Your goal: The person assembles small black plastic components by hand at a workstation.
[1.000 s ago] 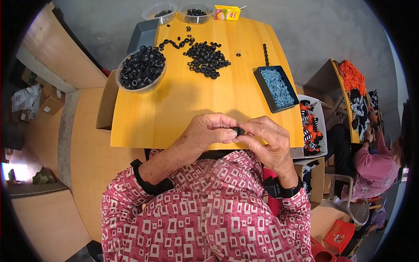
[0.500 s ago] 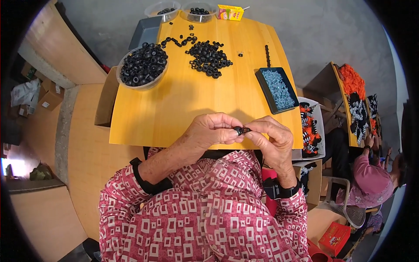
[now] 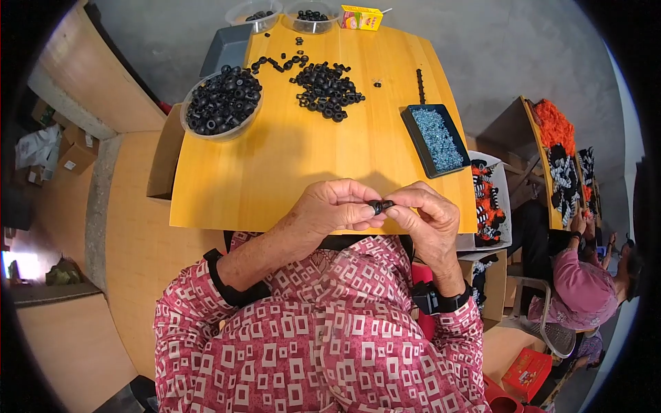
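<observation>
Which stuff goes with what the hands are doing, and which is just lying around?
Likely part of the job:
small black pieces, pinched by left hand and right hand
similar loose black pile
black parts filling the big round bowl
perhaps the bluish bits

Probably just lying about:
yellow carton
red box

Before you, count three clear round plastic tubs (image 3: pixel 224 135), two rectangular trays (image 3: pixel 222 54) and one yellow drink carton (image 3: pixel 361 18). You have two hands (image 3: pixel 335 204) and two black wristbands (image 3: pixel 441 297); the small black pieces (image 3: pixel 326 87) cannot be counted exactly.
</observation>
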A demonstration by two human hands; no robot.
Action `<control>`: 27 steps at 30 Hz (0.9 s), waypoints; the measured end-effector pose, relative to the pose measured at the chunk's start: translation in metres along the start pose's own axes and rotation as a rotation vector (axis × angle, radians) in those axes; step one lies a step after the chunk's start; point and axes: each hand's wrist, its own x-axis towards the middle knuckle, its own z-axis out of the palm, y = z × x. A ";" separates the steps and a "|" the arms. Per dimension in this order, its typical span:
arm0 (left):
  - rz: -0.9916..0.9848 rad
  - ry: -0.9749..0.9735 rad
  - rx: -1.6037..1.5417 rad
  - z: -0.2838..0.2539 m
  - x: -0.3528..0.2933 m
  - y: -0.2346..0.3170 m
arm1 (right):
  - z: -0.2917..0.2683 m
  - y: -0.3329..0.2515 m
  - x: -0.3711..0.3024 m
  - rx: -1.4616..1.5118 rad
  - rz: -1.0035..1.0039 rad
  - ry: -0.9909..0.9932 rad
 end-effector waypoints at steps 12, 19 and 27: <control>-0.047 0.004 -0.085 -0.001 0.002 -0.003 | -0.002 -0.008 0.002 -0.114 -0.058 -0.011; -0.048 0.012 -0.049 0.000 0.003 -0.004 | -0.001 -0.010 0.004 -0.244 -0.126 -0.043; -0.018 0.029 -0.017 -0.007 0.006 -0.013 | 0.000 -0.018 0.008 -0.411 -0.198 -0.119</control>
